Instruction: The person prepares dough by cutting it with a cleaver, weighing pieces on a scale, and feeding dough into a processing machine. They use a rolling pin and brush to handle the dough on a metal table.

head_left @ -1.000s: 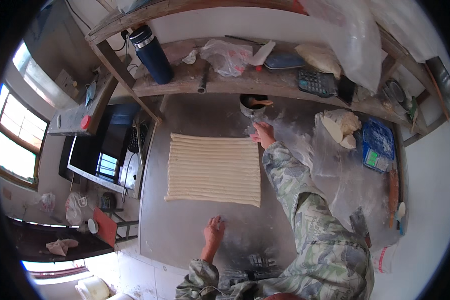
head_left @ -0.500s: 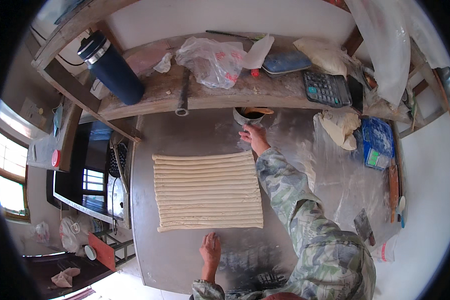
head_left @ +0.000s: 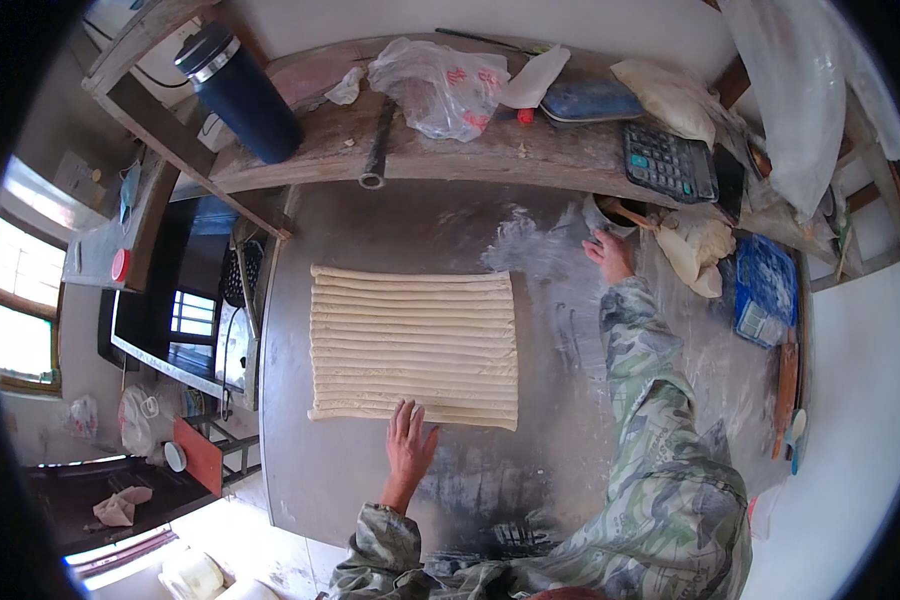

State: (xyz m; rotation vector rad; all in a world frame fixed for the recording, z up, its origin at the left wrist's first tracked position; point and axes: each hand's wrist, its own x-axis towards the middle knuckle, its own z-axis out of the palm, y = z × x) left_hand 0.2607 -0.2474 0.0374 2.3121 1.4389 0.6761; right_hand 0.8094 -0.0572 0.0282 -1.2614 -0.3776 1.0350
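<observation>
Several long, pale dough strips (head_left: 415, 345) lie side by side on the grey worktop, forming a rectangular block. At its near edge is my left hand (head_left: 407, 452), palm down with fingers spread, the fingertips over the nearest strips. My right hand (head_left: 611, 257) is farther off to the right, just below a small bowl (head_left: 604, 226). Its fingers are loosely extended at the bowl's near side; whether they touch it is hard to make out. A wooden handle (head_left: 622, 211) leans out of the bowl, which stands by the shelf edge.
A wooden shelf (head_left: 530, 165) crosses the back, carrying a dark blue bottle (head_left: 245, 100), a plastic bag (head_left: 445, 90) and a calculator (head_left: 668, 160). On the worktop's right are a crumpled cream cloth or bag (head_left: 698, 255), a blue scale (head_left: 766, 285) and white powder (head_left: 525, 245).
My right hand has moved right, and the bowl has shifted right with it. The left hand has come forward to the near dough strips with its fingers spreading.
</observation>
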